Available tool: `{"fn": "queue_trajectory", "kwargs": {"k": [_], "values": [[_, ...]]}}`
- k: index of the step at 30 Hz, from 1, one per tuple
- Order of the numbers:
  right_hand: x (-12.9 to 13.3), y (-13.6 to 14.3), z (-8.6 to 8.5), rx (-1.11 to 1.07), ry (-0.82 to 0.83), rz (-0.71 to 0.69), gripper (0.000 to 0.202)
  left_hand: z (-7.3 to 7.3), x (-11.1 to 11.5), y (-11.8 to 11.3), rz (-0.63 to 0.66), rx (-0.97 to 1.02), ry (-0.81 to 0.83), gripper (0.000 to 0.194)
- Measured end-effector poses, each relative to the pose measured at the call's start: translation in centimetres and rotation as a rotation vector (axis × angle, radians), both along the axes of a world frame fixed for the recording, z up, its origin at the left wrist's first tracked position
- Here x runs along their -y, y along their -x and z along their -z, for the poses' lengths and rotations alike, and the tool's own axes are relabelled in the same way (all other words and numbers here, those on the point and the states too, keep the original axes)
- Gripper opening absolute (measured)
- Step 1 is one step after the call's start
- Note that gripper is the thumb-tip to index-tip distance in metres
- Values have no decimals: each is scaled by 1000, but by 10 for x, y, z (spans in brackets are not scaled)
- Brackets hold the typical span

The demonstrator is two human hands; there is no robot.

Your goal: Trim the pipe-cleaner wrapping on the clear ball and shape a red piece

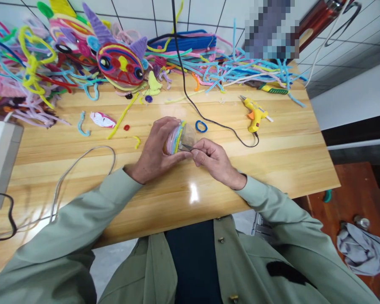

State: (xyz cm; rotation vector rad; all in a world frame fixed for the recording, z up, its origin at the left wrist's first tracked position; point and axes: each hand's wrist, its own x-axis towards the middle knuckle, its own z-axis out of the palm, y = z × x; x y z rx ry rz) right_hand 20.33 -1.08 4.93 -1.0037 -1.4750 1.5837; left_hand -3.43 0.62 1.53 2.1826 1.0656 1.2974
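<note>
A small clear plastic piece (188, 134), wrapped at one end in pink, blue and yellow fuzzy strips, is held over the wooden table (164, 202). My left hand (156, 147) is closed round the wrapped end, its thumb along the lower side. Between the thumb and fingertips of my right hand (213, 158) is a thin dark pointed tool (187, 147), its tip at the clear piece beside the strips. The tool's other end is hidden in the hand. Just beyond lies a blue fuzzy ring (201, 126).
A yellow glue gun (255, 115) lies at the right, its black cord (209, 120) crossing behind my hands. Pipe cleaners (221, 69) and a decorated mask-like figure (122, 63) line the back. A white box (1, 160) and grey cable (61, 177) are at the left.
</note>
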Motion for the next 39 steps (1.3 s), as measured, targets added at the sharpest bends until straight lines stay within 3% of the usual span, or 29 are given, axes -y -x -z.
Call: {"fn": "queue_trajectory", "kwargs": {"k": [20,29,39], "values": [[15,17,14,-147,51,139,50,1,8,-6,-98,-25,-74,75],[-5,-3,4,-17,21,9,49,0,-4,6,-71,-84,20,96],[-9,-4,4,-6,16,-38,45,-8,-6,8,-11,-54,131,89]]}}
